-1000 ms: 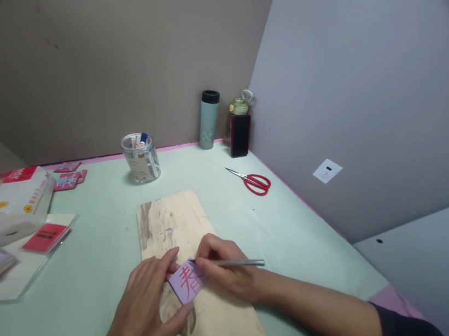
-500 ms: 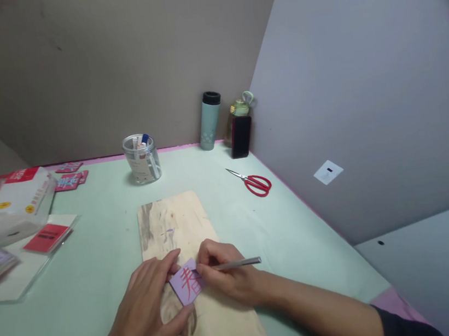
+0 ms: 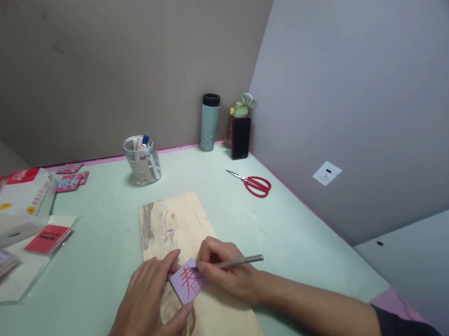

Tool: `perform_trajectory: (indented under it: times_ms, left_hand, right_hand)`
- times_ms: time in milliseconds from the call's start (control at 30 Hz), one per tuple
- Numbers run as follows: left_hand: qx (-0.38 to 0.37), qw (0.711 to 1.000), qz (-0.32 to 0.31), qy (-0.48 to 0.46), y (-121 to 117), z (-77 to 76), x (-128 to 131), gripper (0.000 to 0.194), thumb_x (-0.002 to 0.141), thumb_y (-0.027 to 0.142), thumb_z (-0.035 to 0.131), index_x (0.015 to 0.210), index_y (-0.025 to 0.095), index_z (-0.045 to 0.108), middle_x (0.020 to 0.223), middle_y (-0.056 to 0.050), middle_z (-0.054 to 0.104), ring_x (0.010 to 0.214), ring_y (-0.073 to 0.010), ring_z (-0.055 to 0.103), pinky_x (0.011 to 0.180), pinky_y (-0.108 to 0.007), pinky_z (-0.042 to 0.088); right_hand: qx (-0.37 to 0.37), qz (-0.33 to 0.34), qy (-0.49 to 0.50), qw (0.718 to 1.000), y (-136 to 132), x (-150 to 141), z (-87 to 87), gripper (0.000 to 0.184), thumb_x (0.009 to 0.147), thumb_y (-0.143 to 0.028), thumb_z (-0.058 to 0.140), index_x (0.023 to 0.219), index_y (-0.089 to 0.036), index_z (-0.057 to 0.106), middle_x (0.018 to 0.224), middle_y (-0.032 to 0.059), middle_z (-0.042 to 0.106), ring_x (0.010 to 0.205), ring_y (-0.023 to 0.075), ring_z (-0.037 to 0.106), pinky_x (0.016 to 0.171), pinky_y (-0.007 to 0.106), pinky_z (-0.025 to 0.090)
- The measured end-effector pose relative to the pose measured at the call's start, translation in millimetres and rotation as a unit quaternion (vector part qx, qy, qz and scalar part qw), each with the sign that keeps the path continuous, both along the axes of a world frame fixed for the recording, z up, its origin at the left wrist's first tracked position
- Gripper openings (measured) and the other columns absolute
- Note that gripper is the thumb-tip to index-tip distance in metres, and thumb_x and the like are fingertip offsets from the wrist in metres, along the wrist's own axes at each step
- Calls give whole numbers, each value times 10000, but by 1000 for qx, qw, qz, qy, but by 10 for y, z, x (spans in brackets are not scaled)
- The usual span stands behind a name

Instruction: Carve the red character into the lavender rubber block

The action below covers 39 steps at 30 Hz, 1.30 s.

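Observation:
A small purple square block [image 3: 181, 287] with a red Chinese character on it lies on a wooden board [image 3: 176, 210]. My left hand [image 3: 149, 302] holds the block by its left side, with the fingers at the upper corner and the thumb along the lower edge. In my right hand [image 3: 225, 270] is a slim silver craft knife [image 3: 245, 260], gripped like a pen. Its tip meets the character's upper right strokes; the contact is too small to make out clearly. The knife's handle points off to the right.
Red-handled scissors [image 3: 256, 184] lie right of the board. Behind stand a jar of pens [image 3: 143, 165], a teal tumbler [image 3: 209, 123], a green-lidded bottle [image 3: 239, 110] and a phone [image 3: 241, 138]. On the left are a plastic bag [image 3: 25, 199], a red packet [image 3: 48, 238] and pink-and-blue pieces [image 3: 68, 182].
The knife's handle end has shifted slightly right and up, with a small movement of my right hand. My left hand keeps its hold on the block.

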State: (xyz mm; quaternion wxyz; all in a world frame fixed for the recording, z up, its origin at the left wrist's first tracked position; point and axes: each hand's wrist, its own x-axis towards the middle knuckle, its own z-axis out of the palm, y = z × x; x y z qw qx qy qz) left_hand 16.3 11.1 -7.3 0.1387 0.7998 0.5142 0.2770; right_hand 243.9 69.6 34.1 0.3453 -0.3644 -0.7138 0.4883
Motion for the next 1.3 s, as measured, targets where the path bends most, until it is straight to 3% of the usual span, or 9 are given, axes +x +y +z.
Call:
perform_trajectory:
  times_ms: [200,367,567,733,1100,1300]
  left_hand:
    - [-9,1000,-12,10,-19,-6,-42,697,951,341,596,1579,335,296,1377,-36,633,1329,-296,547,1172,-510,406]
    - [-21,1000,-16,-17,-29,37,-53,614,969,254,462,1559,357,324,1493,-15,562,1445,-269,453,1207,-485,396]
    - [1,1000,10,7,-49,-69,-21,688,964,457,611,1574,327,320,1508,-62,567,1425,-329,503,1163,-519,464]
    - [44,999,16,23,-62,-112,15,679,974,438,607,1579,319,325,1498,-72,591,1411,-349,531,1163,-549,459]
    - [17,1000,7,7,-11,-138,-18,676,994,514,596,1579,336,308,1461,-70,621,1384,-334,549,1178,-558,429]
    - [39,999,0,5,9,-113,-15,655,997,550,579,1565,335,334,1420,-47,654,1342,-310,588,1163,-520,450]
  right_hand:
    - [-30,-6,10,999,8,-2,28,132,820,-222,601,762,-222,482,690,-42,496,627,129,426,590,260,344]
    - [-81,10,23,996,33,2,62,145,786,-233,628,738,-220,492,695,-38,495,665,141,438,623,269,359]
    - [-61,13,13,998,25,8,56,156,788,-208,607,715,-220,470,690,-41,486,651,137,425,626,271,353]
    - [-43,17,9,999,12,20,48,169,822,-221,593,725,-221,454,699,-39,479,657,140,422,614,270,343]
    - [-18,34,-8,999,15,21,53,157,820,-218,571,730,-225,443,699,-38,483,636,137,417,599,272,331]
    - [-10,29,-16,999,2,19,83,159,832,-243,553,729,-224,434,698,-34,473,646,140,420,606,281,325]
